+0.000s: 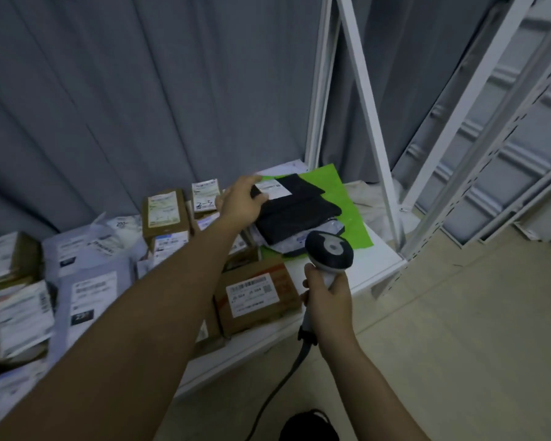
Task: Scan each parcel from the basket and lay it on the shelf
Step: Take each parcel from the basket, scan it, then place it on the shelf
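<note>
Near the centre of the frame the person's left hand (240, 202) reaches across the white shelf (376, 265) and pinches the near-left corner of a black parcel (295, 214), thumb and fingers closed on its edge beside the white label (272, 188). The parcel sits on top of a green bag (347, 198) and a clear-wrapped packet (299, 246), toward the right end of the shelf. Lower right of centre, the right hand (328, 297) is wrapped around the handle of a scanner (330, 253), whose head points toward the pile; its cable (277, 396) trails down to the floor. Brown boxes (256, 297) and pale mail bags (86, 281) crowd the left part of the shelf. The basket is not in view. The stack under the black parcel looks soft and uneven, so if the hand lets go carelessly the parcel may slide off the slick plastic toward the shelf's front edge. The cable hangs close to the edge and could snag a box if the scanner swings left.
</note>
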The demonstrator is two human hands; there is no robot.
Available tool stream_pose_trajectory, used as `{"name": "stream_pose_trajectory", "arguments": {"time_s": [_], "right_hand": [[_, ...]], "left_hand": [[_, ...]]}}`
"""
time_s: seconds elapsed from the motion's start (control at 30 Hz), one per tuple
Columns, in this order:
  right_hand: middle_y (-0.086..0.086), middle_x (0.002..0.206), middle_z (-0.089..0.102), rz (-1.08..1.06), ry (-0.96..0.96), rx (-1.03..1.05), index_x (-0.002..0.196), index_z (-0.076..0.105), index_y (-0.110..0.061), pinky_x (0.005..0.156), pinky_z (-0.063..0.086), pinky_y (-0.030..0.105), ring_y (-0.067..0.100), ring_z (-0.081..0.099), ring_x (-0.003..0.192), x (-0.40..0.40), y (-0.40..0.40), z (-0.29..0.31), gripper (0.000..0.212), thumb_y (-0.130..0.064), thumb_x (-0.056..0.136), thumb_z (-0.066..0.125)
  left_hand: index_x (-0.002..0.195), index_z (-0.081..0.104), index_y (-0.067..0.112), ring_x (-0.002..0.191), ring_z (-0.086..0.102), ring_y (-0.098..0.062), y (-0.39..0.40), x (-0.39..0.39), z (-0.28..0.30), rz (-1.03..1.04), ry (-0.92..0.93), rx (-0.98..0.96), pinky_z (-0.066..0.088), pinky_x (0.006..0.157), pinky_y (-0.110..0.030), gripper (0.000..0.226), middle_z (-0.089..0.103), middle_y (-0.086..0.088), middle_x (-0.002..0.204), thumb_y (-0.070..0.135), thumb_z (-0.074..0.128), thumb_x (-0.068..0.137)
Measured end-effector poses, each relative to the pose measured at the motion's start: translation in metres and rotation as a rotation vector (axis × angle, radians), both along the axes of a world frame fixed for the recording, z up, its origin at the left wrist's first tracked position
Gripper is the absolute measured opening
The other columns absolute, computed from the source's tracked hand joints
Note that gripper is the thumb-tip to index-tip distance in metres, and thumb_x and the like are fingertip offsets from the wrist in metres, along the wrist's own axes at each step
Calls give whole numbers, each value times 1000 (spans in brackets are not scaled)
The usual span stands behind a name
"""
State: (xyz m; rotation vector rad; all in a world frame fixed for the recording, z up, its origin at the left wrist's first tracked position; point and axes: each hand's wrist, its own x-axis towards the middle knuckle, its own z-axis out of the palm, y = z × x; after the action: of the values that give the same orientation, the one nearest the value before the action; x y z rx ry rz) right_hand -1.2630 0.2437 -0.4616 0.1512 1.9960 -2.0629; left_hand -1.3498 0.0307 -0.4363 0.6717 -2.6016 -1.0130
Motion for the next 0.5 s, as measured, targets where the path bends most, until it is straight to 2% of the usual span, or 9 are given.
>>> {"name": "stream_pose_trajectory", "arguments": {"time_s": [0.07, 0.13, 0.2, 0.23, 0.27, 0.3, 0.37, 0.43, 0.5], "right_hand": [[6, 105, 63, 40, 14, 17, 116, 54, -21, 74, 48, 32, 23, 61, 94, 9, -2, 6, 22, -28, 95, 58], [7, 111, 62, 99, 31, 24, 123, 54, -17, 71, 48, 27, 19, 61, 95, 21, -5, 13, 30, -27, 95, 59], [5, 118, 61, 164, 34, 35, 128, 53, -17, 81, 52, 33, 20, 60, 103, 37, -9, 20, 37, -29, 94, 61], [3, 121, 60, 196, 27, 44, 130, 52, -19, 90, 51, 38, 21, 59, 108, 46, -11, 23, 40, -31, 94, 61], [1, 123, 59, 234, 11, 55, 131, 52, -20, 95, 48, 40, 21, 57, 112, 56, -14, 30, 41, -34, 93, 62], [-1, 124, 58, 270, 2, 53, 132, 52, -21, 98, 47, 41, 21, 55, 114, 66, -16, 37, 43, -35, 92, 63], [-2, 126, 58, 347, -15, 42, 133, 51, -21, 101, 45, 41, 21, 54, 117, 91, -21, 49, 46, -36, 92, 64], [-2, 121, 62, 463, 3, 20, 125, 54, -18, 95, 48, 36, 19, 57, 111, 129, -29, 62, 36, -31, 92, 64], [4, 123, 63, 584, 52, 18, 126, 56, -11, 90, 50, 33, 22, 60, 112, 172, -39, 70, 40, -28, 91, 65]], "left_hand": [[133, 52, 20, 129, 44, -28, 7, 36, -3, -7, 23, 66, 32, 110, -41, 39, 49, -5, 141, 25, 56, 95], [129, 55, 14, 125, 48, -27, 15, 80, 1, -10, 16, 151, 38, 98, -26, 33, 51, -8, 137, 18, 53, 97], [121, 58, 15, 120, 51, -28, 24, 131, 7, -1, 28, 248, 41, 93, -27, 24, 53, -12, 133, 13, 52, 98], [116, 59, 18, 111, 55, -28, 30, 159, 12, 11, 52, 286, 45, 91, -32, 22, 57, -15, 126, 10, 51, 97], [111, 58, 20, 99, 58, -24, 35, 189, 17, 24, 86, 303, 48, 89, -34, 21, 60, -13, 115, 6, 51, 97], [108, 57, 20, 91, 58, -16, 39, 220, 23, 36, 116, 316, 50, 86, -27, 20, 61, -5, 106, 5, 51, 96], [108, 59, 20, 88, 56, -1, 46, 283, 35, 74, 133, 354, 47, 76, -10, 19, 58, 11, 104, 7, 51, 97], [110, 60, 24, 93, 56, -2, 47, 345, 44, 139, 142, 373, 45, 78, -16, 22, 57, 12, 110, 10, 49, 98], [107, 61, 29, 97, 57, -2, 46, 399, 54, 207, 180, 374, 44, 81, -20, 23, 58, 13, 113, 12, 50, 98]]}}
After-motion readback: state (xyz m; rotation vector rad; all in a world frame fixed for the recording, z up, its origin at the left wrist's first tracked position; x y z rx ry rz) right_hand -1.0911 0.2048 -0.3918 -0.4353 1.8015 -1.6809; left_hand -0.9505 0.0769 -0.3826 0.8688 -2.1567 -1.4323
